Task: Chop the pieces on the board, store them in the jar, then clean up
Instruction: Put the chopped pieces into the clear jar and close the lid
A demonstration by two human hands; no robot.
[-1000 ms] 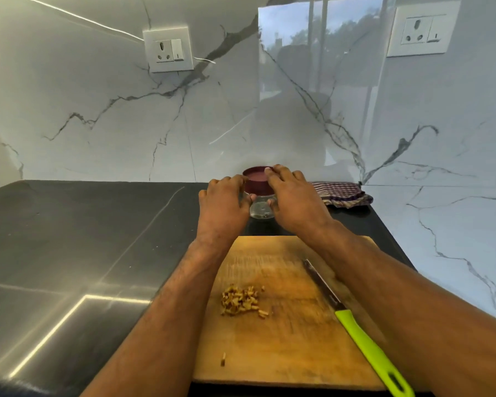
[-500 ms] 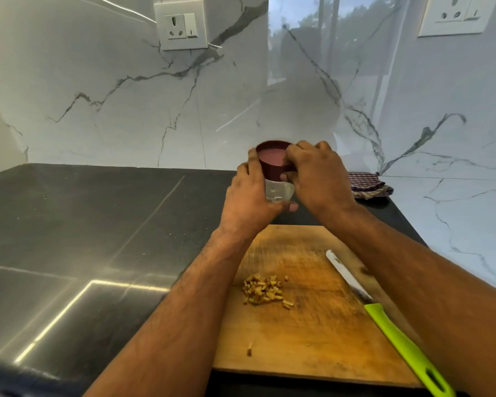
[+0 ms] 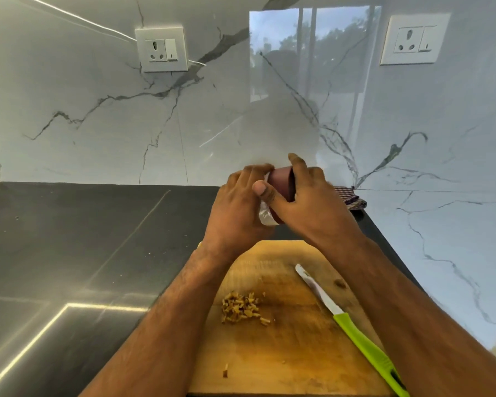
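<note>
A small glass jar with a dark red lid is held in the air above the far end of the wooden cutting board, tipped onto its side with the lid pointing right. My left hand grips the glass body. My right hand is curled round the lid. A small heap of chopped brown pieces lies in the middle of the board, with one stray bit nearer me. A knife with a lime-green handle lies on the board's right side, blade pointing away.
The board sits on a dark stone counter against a white marble wall. A checked cloth lies at the back right corner of the counter. Two wall sockets are mounted above.
Both hands lifted the jar off the counter and tipped it sideways. My left hand moved onto the glass body, and my right hand closed round the lid.
</note>
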